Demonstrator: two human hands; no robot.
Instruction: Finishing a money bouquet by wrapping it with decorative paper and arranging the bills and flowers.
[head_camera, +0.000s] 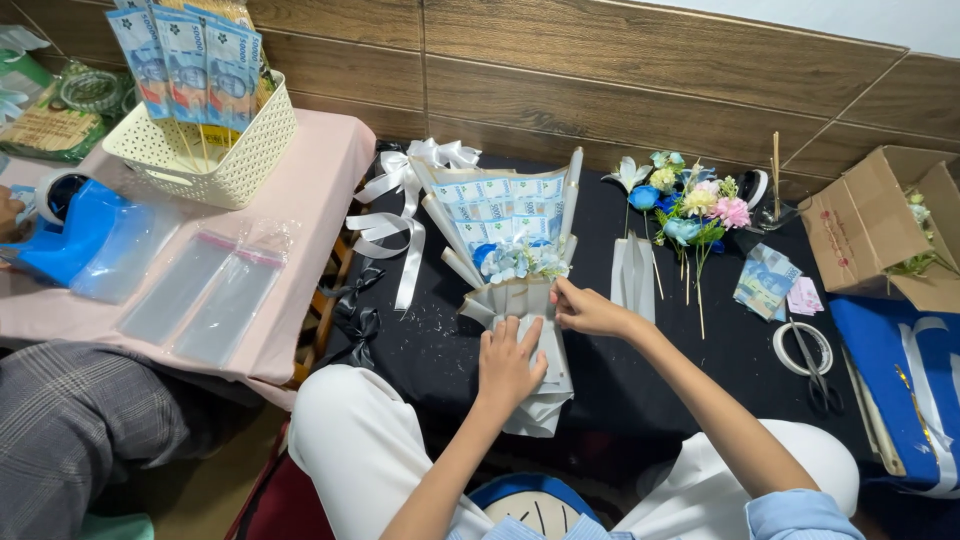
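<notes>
Hands work together on a cream paper-wrapped bouquet of folded blue banknotes and small pale-blue flowers (510, 255), which lies flat on the black cloth-covered worktop (440, 350) straight ahead of the person. Its long axis runs away from the body: the fan of notes points toward the wooden wall panel, the narrow wrapped stem toward the lap. The left hand (508, 362) lies open and flat, palm down, pressing the stem wrap, so it is the nearer one to the lower end. The right hand (585, 310) comes in from the right side, fingers pinched on the edge of the wrapping just below the flowers, at the waist of the bouquet.

A white satin ribbon bow (405, 190) lies touching the bouquet's left side. To the right, well apart, rest loose artificial flowers on thin sticks in blue, pink and yellow (690, 210), a small stack of banknotes (765, 280), and black-handled scissors lying over a white tape ring (812, 355). On the pink-covered side table (320, 170) stands a cream perforated plastic basket (215, 150) holding more banknotes on sticks, beside clear plastic sleeves (205, 295).
</notes>
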